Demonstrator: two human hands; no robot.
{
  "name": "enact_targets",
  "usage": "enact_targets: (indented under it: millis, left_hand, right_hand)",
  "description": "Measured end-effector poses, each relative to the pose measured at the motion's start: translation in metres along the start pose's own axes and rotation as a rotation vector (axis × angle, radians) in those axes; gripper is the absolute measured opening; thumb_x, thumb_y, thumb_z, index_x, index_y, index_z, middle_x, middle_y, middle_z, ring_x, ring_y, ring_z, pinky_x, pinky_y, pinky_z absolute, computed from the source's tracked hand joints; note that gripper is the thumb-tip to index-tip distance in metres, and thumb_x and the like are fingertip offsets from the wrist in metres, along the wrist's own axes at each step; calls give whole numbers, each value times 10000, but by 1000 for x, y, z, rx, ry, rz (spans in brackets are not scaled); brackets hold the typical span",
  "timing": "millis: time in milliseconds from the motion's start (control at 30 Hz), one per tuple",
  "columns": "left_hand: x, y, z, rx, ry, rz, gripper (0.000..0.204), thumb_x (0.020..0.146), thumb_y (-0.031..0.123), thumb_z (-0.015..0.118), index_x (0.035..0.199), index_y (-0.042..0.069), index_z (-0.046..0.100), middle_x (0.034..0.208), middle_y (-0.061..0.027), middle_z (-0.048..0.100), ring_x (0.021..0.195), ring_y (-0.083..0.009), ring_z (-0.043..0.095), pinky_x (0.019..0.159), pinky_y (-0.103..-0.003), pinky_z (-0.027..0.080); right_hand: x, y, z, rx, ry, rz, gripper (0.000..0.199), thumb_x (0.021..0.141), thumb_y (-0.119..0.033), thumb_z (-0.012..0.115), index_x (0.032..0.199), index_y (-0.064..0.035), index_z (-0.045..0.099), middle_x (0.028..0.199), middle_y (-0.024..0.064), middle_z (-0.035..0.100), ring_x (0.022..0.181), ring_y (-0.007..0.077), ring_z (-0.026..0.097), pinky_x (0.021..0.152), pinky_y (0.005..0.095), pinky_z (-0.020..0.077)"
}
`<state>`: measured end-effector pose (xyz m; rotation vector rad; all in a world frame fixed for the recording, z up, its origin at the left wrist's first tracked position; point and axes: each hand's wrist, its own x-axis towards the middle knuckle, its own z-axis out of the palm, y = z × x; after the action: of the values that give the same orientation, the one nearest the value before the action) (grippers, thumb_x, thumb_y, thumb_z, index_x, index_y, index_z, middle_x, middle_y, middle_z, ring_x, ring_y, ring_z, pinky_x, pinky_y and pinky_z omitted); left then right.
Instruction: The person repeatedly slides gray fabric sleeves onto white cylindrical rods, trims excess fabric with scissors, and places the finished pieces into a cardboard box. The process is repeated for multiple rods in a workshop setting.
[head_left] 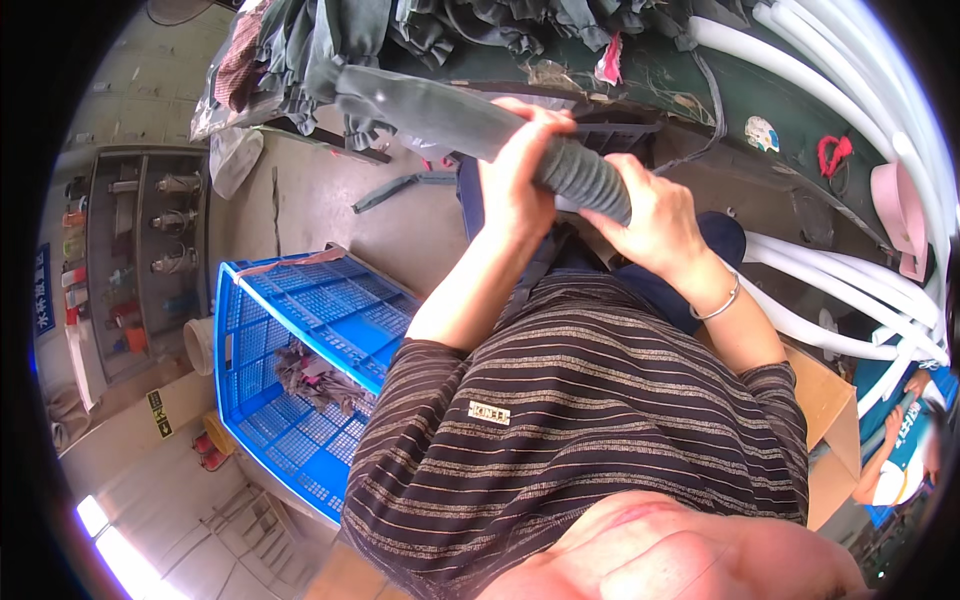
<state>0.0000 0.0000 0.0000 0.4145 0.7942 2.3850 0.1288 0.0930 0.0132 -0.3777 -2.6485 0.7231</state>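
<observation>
The floor is bare grey concrete point(300, 210), with a grey strap lying on it. At the left stands a grey metal shelf unit point(135, 260) carrying small bottles and coloured packets, too small to tell apart; a narrow blue sign point(44, 290) hangs beside it and a small yellow-and-black label point(159, 413) sits lower on the wall. A blue perforated plastic crate point(300, 370) rests on the floor, holding a small heap of brownish fabric scraps point(318, 378). A dark green worktable point(740, 90) runs across the top, piled with grey-green ruffled fabric pieces point(400, 30), a pink scrap and a red cord. White foam tubes point(850, 90) curve along the right, above a brown cardboard box point(825, 420).

A long grey fabric sleeve pulled over a padded tube point(480, 125) is held up in front of the striped shirt. The left hand point(520, 170) wraps closed round its middle; the right hand point(655, 220), a silver bangle on the wrist, grips its bunched lower end with curled fingers.
</observation>
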Motion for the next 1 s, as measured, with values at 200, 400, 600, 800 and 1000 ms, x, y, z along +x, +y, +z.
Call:
enact_targets:
  millis: [200, 400, 600, 800, 1000]
  left_hand:
    - [-1, -15, -3, -97, -106, -160, 226, 819, 84, 611, 1001, 103, 478, 904, -61, 568, 955, -225, 558, 1037, -458, 361]
    - [33, 33, -9, -148, 40, -55, 328, 815, 125, 624, 1101, 70, 473, 887, -76, 583, 859, -222, 579, 1005, -445, 394]
    - [16, 9, 5, -192, -35, -62, 235, 822, 82, 611, 998, 126, 462, 751, 16, 484, 722, -135, 523, 1073, -489, 325]
    - [11, 3, -1, -233, 79, -151, 198, 804, 21, 606, 947, 87, 486, 778, -48, 547, 812, -214, 583, 991, -460, 399]
    - [16, 11, 11, -81, -79, -57, 168, 765, 21, 624, 872, 53, 498, 785, -68, 571, 831, -233, 590, 996, -431, 378]
  right_hand:
    - [10, 5, -4, 6, -33, 21, 474, 693, -253, 756, 1060, -68, 519, 777, 149, 659, 699, 336, 654, 614, 408, 530]
    - [-1, 13, -16, 0, -81, 29, 441, 708, -274, 750, 1035, -89, 521, 791, 133, 661, 704, 331, 657, 606, 402, 526]
    - [5, -4, -8, 162, 49, 37, 423, 698, -245, 762, 1015, -73, 540, 804, 133, 660, 721, 337, 655, 609, 399, 521]
    - [4, 8, -18, 10, -84, 79, 437, 689, -272, 759, 1011, -80, 533, 821, 122, 663, 728, 340, 653, 638, 417, 522]
    - [30, -18, -12, 20, -48, 61, 440, 674, -251, 721, 1018, -57, 526, 802, 144, 653, 744, 328, 655, 650, 407, 522]
